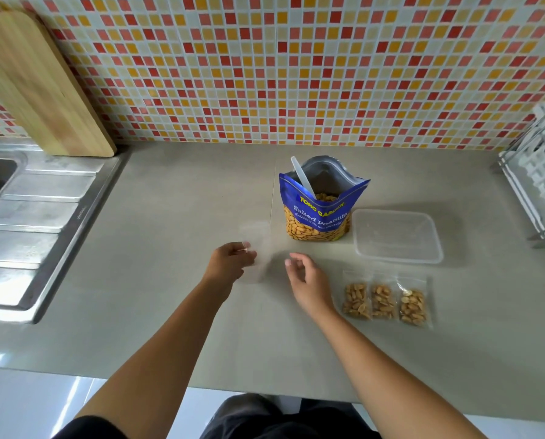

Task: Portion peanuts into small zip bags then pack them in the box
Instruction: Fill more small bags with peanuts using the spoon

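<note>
A blue bag of salted peanuts (318,213) stands open on the counter with a white spoon (302,175) stuck in it. To its right lies a clear plastic box (397,236), with nothing in it. Three small zip bags filled with peanuts (383,301) lie side by side in front of the box. My left hand (230,261) pinches a clear empty zip bag (258,248), blurred and hard to make out. My right hand (306,277) hovers just right of that bag, fingers apart and holding nothing.
A steel sink with a ribbed drainboard (33,217) fills the left side. A wooden cutting board (43,87) leans on the tiled wall behind it. A white dish rack (540,179) stands at the right edge. The counter's front edge runs below my forearms.
</note>
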`<state>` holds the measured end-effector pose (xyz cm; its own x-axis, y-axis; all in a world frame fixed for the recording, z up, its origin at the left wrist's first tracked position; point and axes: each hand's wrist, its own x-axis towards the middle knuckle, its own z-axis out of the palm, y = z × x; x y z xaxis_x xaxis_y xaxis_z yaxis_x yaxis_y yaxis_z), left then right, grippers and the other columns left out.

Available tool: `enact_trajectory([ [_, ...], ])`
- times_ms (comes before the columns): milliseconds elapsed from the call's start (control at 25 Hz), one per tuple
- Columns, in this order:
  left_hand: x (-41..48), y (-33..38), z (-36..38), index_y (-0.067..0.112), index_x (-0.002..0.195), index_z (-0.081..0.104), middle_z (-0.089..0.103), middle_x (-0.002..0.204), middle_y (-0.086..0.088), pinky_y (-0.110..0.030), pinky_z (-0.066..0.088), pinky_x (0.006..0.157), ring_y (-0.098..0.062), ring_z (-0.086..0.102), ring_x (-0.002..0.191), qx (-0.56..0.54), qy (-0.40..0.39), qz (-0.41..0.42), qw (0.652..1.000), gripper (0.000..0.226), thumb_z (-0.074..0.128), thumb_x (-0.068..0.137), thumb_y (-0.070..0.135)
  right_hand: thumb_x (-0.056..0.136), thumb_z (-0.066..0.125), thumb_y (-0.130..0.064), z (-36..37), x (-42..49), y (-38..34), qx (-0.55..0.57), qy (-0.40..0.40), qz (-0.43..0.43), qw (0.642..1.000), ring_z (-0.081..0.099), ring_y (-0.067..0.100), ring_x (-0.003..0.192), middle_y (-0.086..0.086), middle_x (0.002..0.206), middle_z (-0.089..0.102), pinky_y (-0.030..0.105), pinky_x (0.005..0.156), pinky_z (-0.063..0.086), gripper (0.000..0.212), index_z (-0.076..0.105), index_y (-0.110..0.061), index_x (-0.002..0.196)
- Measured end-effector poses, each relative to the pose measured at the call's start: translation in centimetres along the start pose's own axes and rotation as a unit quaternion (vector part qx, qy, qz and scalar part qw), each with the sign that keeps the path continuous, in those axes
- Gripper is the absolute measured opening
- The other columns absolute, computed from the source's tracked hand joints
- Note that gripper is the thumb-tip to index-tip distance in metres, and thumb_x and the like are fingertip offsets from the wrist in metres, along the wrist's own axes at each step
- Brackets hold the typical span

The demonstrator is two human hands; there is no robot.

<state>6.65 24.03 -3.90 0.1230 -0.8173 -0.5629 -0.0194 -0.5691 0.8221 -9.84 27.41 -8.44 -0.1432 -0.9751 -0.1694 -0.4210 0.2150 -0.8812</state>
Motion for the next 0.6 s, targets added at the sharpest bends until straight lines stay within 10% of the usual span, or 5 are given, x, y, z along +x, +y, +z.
enact_trajectory([
  [320, -2.8, 0.9, 2.3, 0.023, 0.069, 0.051, 0.056, 0.081, 0.003, -0.021, 0.028, 0.051, -0.008, 0.044, 0.069, -0.006, -0.08, 0.015, 0.997, 0.021, 0.066, 0.083, 0.017, 0.079, 0.073, -0.021, -2.8, 0.5, -3.5, 0.205, -0.013, 0.04, 0.978, 0.064, 0.011, 0.077, -0.001, 0.083, 0.069, 0.028, 0.077, 0.051, 0.009, 0.066, -0.024, 0.085],
  [600, -4.3, 3.3, 4.2, 0.017, 0.092, 0.057, 0.062, 0.086, -0.004, -0.023, 0.035, 0.063, -0.011, 0.055, 0.072, -0.106, -0.094, 0.054, 0.989, 0.01, 0.063, 0.084, 0.015, 0.082, 0.061, -0.003, -7.2, 0.2, -5.6, 0.179, -0.022, -0.007, 0.984, 0.063, 0.013, 0.07, -0.003, 0.075, 0.066, 0.036, 0.078, 0.052, 0.025, 0.068, -0.027, 0.078],
])
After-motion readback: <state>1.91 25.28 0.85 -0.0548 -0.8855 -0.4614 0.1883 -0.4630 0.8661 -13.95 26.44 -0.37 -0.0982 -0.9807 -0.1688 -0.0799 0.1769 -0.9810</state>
